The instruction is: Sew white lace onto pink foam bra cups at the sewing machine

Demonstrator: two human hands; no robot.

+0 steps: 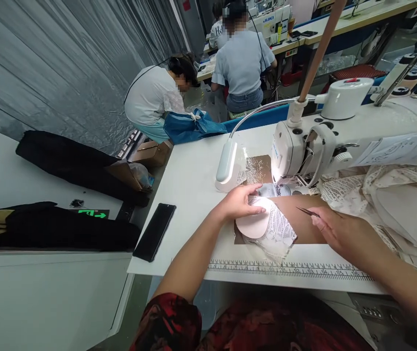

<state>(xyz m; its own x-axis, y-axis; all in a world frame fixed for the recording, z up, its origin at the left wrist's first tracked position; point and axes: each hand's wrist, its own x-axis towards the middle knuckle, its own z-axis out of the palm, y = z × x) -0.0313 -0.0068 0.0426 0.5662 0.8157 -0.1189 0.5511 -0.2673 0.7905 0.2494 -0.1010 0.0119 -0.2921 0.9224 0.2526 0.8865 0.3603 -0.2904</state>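
Note:
My left hand [243, 202] grips the upper edge of a pale foam cup [255, 222], its thumb lying across the cup's face. White lace fabric [279, 231] is under and beside the cup, its pointed end hanging towards the ruler strip. My right hand [331, 225] is closed around dark, pointed tweezers [308, 211], their tips aimed left, apart from the lace. Just beyond both hands stands a white sewing machine [311, 141], its needle area lit. A brown panel [296, 204] lies on the table between the hands.
A black phone [154, 232] lies on the table's left. Cut lace and cup pieces [402, 204] pile up on the right. A small white lamp [227, 163] stands left of the needle. A printed ruler [267, 268] runs along the front edge. Several people work beyond the table.

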